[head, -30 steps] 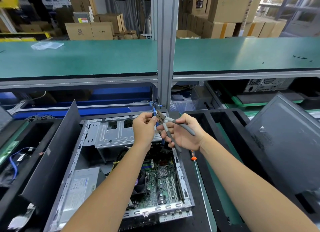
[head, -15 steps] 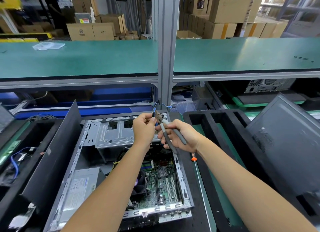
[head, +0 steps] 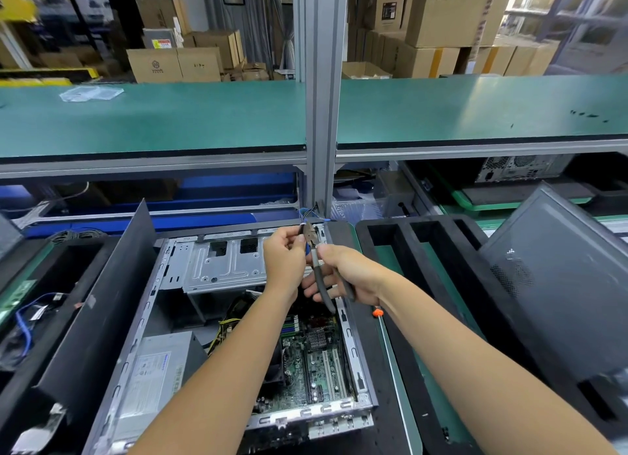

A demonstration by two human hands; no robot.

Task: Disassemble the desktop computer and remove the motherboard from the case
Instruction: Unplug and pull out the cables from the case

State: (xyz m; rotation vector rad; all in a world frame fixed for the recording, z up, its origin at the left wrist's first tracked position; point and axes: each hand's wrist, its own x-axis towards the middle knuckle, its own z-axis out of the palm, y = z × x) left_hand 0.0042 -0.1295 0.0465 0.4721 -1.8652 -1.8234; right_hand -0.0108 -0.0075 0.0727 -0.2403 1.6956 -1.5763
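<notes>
Left hand (head: 283,262): pinches a thin cable bundle (head: 308,216) at frame centre, lifted taut above the case, seemingly to offer it to the tool.
Right hand (head: 343,272): fingers curled round the grey handles of the cutters (head: 314,250); tool head points up at the pinched cable. Whether the blades have met, cannot tell.
Case (head: 190,318): open, lying flat on the worktop, lower centre.
Motherboard (head: 316,363): seated inside the case, lower right of its interior; not yet removed.
Power supply (head: 153,376): in the case, lower left.
Screwdriver (head: 384,332): orange-collared, lying just right of the case, within reach.
Judgement: freeing wiring precedes lifting the board.
</notes>
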